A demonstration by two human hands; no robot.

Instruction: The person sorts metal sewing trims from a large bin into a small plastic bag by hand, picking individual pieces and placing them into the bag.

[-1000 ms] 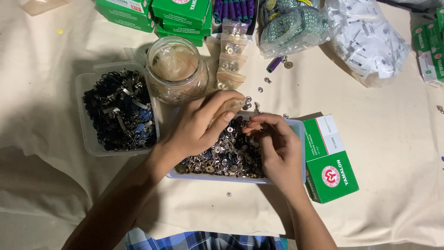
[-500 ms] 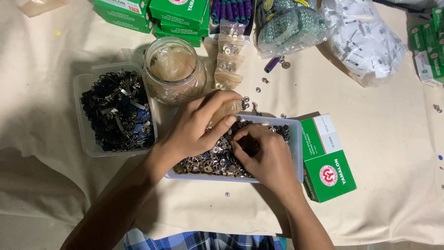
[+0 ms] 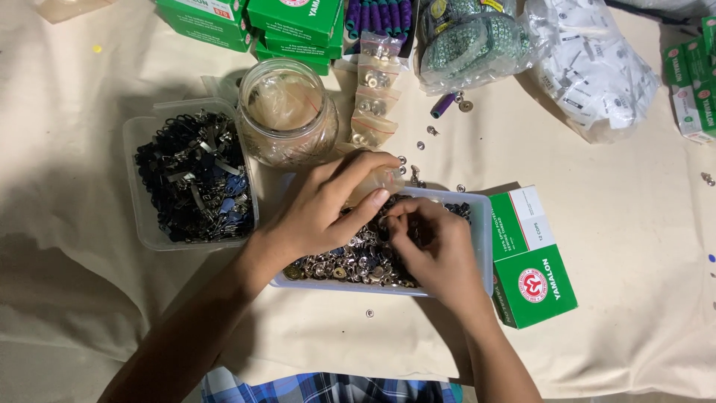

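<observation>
1. The worktop is draped in a loose, creased cream cloth, and stray metal snaps are already lying scattered on it; more could be lost in the folds if any are being dropped during transfer.
2. The clear tray of mixed metal snaps is being leaned over by both hands; it could be nudged or tipped if a wrist is being pressed on its near rim, since it sits just beside the green box.
3. The glass jar is standing close behind the left hand and could be knocked if that hand is being pulled back quickly.
4. A small clear bag is being pinched closed-fingered by the left hand, above the tray's far edge; the bag could be spilled if it is being tilted.
5. The right hand is being curled into the snaps, fingertips down; whether a snap is actually being gripped cannot be told.
6. The snaps are lying directly under and around the right grip, and just below the left grip.
</observation>
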